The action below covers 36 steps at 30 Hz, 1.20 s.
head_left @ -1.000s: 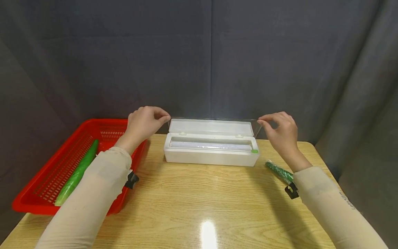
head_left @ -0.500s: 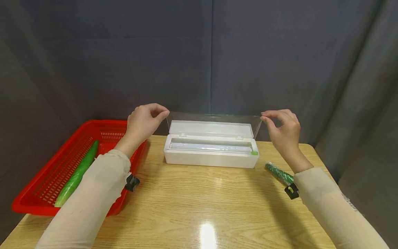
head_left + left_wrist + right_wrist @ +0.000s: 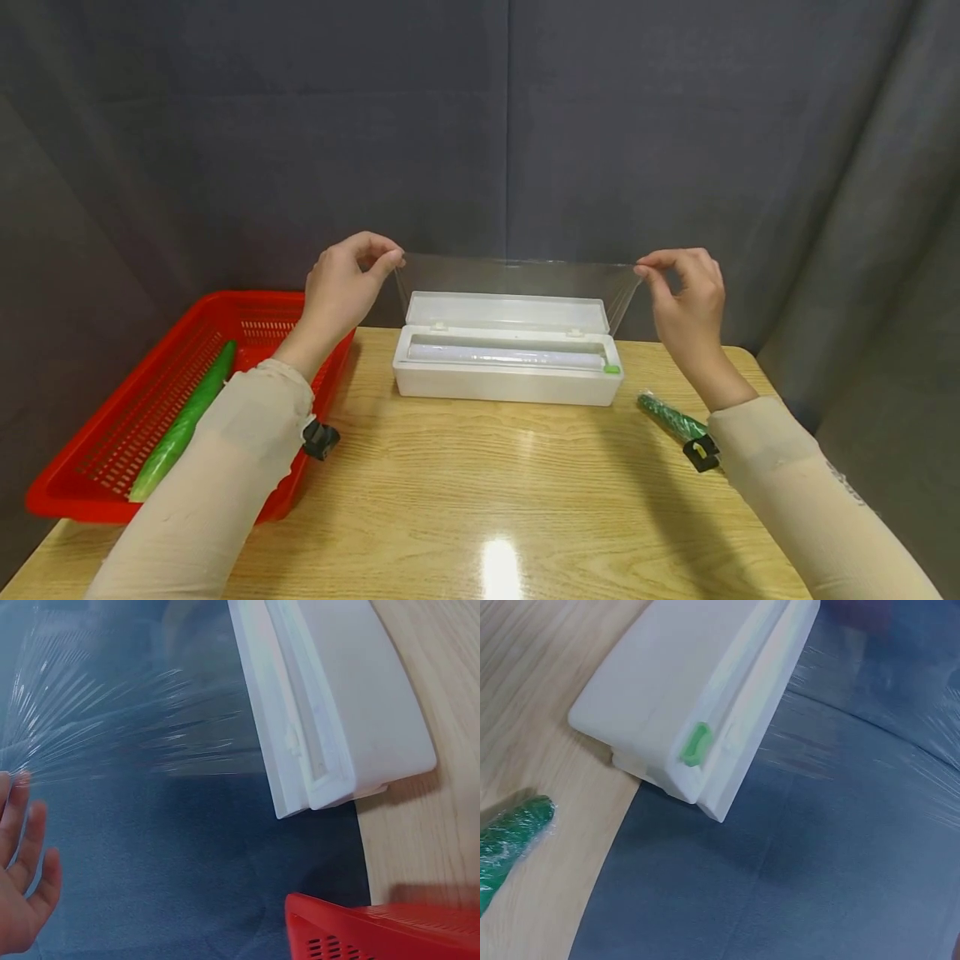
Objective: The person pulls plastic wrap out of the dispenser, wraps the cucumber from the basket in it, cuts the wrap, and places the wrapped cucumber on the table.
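Step in hand, by judgement: drawing clear film [image 3: 517,279] off a pale roll [image 3: 502,356]; the next move seems to call for an even pull on both corners. Left: red basket [image 3: 255,298], one unwrapped cucumber [image 3: 186,414] inside. Left hand [image 3: 341,279]: thumb and fingertips pinching the film's left corner. Centre: film, thin, glossy, stretched between the hands above the far side of the white box [image 3: 502,387], creases fanning from its left corner. Box: lid [image 3: 506,312] raised, green tab [image 3: 612,369] at right. Right hand [image 3: 690,296]: pinching the right corner. Right, nearer: film-wrapped green vegetable [image 3: 667,417].
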Motion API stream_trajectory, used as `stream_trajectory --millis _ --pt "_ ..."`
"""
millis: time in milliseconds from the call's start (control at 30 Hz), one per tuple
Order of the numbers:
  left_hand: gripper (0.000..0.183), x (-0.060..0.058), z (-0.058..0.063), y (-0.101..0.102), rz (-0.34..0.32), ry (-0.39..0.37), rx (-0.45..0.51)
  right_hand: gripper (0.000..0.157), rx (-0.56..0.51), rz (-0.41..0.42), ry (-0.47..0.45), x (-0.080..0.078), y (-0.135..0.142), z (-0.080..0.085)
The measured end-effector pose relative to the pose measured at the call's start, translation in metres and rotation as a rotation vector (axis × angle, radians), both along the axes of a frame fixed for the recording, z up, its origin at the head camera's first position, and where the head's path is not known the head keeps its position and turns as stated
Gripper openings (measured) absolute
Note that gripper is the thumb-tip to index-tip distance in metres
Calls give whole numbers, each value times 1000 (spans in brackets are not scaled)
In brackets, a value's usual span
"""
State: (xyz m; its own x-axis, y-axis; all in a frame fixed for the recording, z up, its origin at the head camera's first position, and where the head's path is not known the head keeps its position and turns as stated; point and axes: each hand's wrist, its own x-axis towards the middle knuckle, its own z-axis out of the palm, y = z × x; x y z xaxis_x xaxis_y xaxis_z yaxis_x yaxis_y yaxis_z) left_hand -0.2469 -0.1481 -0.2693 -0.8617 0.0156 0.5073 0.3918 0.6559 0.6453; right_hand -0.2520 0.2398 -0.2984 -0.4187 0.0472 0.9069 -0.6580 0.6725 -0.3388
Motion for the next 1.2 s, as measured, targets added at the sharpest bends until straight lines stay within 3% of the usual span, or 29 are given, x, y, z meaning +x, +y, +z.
stream_trajectory --millis 367,667,1200 --pt "21 4 12 1 16 50 43 10 34 5 114 -5 2 15" --pt "19 5 29 2 26 79 64 9 21 1 152 -4 3 35" --pt "21 20 52 0 26 108 116 9 -32 7 206 5 -1 59"
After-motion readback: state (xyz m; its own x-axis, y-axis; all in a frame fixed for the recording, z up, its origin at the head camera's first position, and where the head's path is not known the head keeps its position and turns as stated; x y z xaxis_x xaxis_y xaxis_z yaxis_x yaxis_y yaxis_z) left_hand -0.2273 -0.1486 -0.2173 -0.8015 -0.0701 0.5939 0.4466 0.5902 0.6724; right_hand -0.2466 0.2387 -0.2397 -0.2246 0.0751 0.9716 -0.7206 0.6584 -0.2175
